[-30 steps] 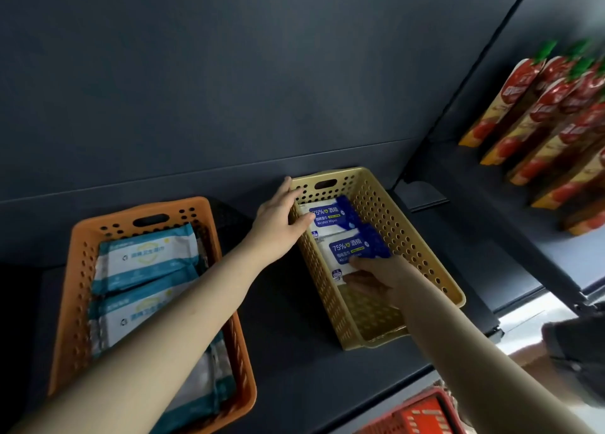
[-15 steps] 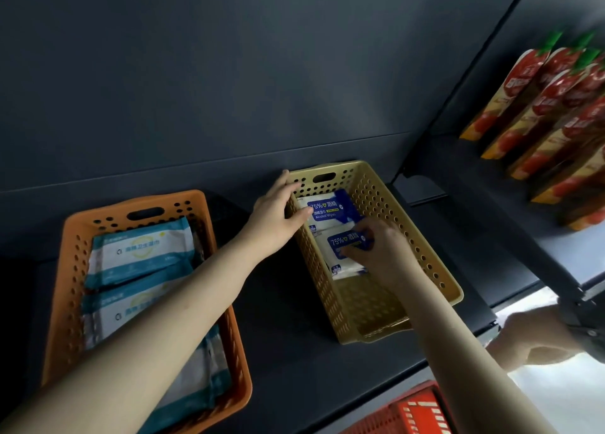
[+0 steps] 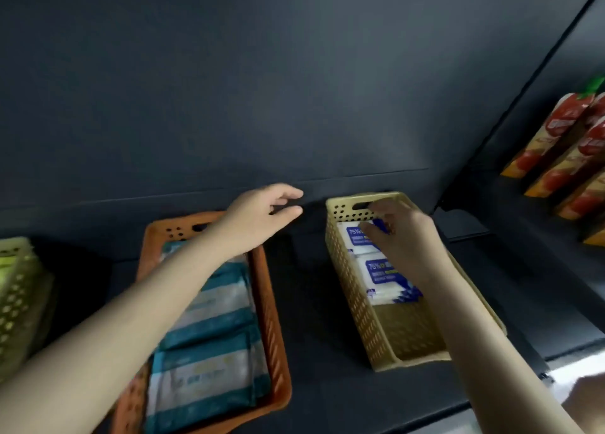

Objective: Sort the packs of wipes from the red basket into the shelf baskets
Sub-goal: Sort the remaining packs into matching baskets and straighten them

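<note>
Dark grey metal shelf [image 3: 307,306] and back panel [image 3: 262,89]: your right hand [image 3: 406,240] pinches the rear blue-and-white wipes pack [image 3: 352,238] inside the tan perforated plastic basket [image 3: 355,306]; your left hand [image 3: 258,217] hovers, fingers relaxed, empty.

Under the right grip [image 3: 406,237], white packs [image 3: 376,276] with blue labels — in a tan dotted basket [image 3: 353,302]. Below the left grip [image 3: 258,217], teal-and-white striped packs [image 3: 209,319], orange basket [image 3: 271,319].

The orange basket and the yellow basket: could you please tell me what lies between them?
In the head view, only bare dark shelf separates the orange basket and the yellow basket; the left hand hovers over its far end.
</note>
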Demonstrator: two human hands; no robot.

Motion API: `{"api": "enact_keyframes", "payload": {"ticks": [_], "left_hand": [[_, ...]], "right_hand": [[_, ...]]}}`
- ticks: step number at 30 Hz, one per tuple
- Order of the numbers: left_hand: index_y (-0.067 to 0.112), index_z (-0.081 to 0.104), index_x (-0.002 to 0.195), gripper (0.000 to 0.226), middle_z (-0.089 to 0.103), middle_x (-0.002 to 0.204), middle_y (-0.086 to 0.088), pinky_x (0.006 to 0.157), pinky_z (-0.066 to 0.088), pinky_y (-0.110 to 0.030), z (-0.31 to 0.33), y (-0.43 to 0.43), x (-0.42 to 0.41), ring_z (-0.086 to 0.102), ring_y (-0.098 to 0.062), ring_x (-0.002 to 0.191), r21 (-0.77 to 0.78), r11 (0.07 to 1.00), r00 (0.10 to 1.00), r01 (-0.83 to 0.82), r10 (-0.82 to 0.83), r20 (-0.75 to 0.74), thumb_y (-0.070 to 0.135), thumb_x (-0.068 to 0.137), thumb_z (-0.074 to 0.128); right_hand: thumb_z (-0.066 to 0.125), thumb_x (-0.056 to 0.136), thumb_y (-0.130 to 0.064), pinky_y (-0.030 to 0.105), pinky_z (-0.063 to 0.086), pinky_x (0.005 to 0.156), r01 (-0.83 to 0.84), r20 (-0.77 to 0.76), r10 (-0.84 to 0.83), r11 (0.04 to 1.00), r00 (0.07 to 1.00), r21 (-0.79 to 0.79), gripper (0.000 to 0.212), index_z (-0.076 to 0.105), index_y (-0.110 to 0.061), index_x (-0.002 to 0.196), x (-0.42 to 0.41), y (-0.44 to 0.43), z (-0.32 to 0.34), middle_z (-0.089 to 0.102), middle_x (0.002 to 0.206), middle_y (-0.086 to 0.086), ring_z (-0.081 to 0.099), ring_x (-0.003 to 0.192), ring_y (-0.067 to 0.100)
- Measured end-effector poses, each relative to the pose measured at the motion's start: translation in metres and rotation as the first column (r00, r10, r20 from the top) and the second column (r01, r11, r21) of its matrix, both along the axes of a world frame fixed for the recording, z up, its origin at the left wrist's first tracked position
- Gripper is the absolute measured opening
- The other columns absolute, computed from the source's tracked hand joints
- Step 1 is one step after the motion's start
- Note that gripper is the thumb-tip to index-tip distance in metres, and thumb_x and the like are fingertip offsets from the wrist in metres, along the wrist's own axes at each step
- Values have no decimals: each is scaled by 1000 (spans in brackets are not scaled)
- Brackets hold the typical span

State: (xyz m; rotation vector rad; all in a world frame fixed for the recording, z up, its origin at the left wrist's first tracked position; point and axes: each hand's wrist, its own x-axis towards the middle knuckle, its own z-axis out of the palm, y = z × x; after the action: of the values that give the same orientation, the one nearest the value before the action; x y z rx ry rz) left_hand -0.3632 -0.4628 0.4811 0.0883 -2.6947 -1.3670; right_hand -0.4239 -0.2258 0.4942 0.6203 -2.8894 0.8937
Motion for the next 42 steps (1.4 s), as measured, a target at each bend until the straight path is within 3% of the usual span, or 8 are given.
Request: {"api": "enact_keyframes", "payload": {"ticks": [5,11,14,16,19,24,32,42], "left_hand": [[23,67,114,22,67,115,9,99,48,-32,41,-103,97,63,-5,106,-205,960,982,-190,180,-66,21,92,63],[22,68,114,22,68,108,8,95,47,-26,52,-209,244,63,-7,103,-283,832,873,-476,485,-43,20,93,61],[25,66,117,24,67,115,9,96,43,-23,39,-253,309,60,-4,107,-351,777,832,-523,555,-11,25,94,60],[28,65,119,26,65,120,10,95,45,-27,26,-278,341,60,-6,108,-380,772,825,-510,563,36,29,94,59],[27,61,126,32,61,128,9,93,42,-26,3,-310,365,57,-9,111,-444,781,853,-439,517,66,30,95,57],[34,51,135,40,45,145,17,118,17,-44,-25,-340,355,22,-18,144,-509,811,915,-289,391,103,40,96,50],[39,28,148,73,22,157,19,115,12,-56,-37,-362,316,11,-28,147,-583,809,887,-72,319,333,64,85,53],[39,1,152,99,-3,161,18,103,4,-77,-37,-364,306,2,-36,147,-695,705,773,137,363,520,81,75,47]], "right_hand": [[73,82,-22,-6,27,81,-284,-146,272,956,951,-70,30,70,-17,112,38,-85,33,70,112,-2,62,103,11],[73,83,-24,11,37,92,-536,-41,535,835,844,-127,34,67,-20,116,109,-210,26,68,116,-4,62,109,10],[71,85,-28,0,30,89,-637,11,642,763,767,-110,35,65,-23,119,158,-271,18,65,118,-7,59,110,6],[69,86,-29,-2,28,86,-677,36,683,729,730,-106,35,64,-22,120,192,-307,11,64,118,-6,57,111,7],[65,89,-35,12,34,96,-703,99,708,706,699,-82,37,61,-23,124,234,-355,-4,59,125,-6,54,116,9],[55,94,-43,42,27,115,-574,24,584,788,811,221,45,53,-25,135,257,-403,-39,54,138,-4,46,131,17],[42,90,-64,52,4,117,-401,79,417,778,906,483,59,38,-41,143,251,-421,-58,39,149,-18,15,145,20],[22,85,-77,55,1,116,-330,86,412,570,907,752,77,5,-42,151,249,-426,-57,11,160,-13,7,147,27]]}}
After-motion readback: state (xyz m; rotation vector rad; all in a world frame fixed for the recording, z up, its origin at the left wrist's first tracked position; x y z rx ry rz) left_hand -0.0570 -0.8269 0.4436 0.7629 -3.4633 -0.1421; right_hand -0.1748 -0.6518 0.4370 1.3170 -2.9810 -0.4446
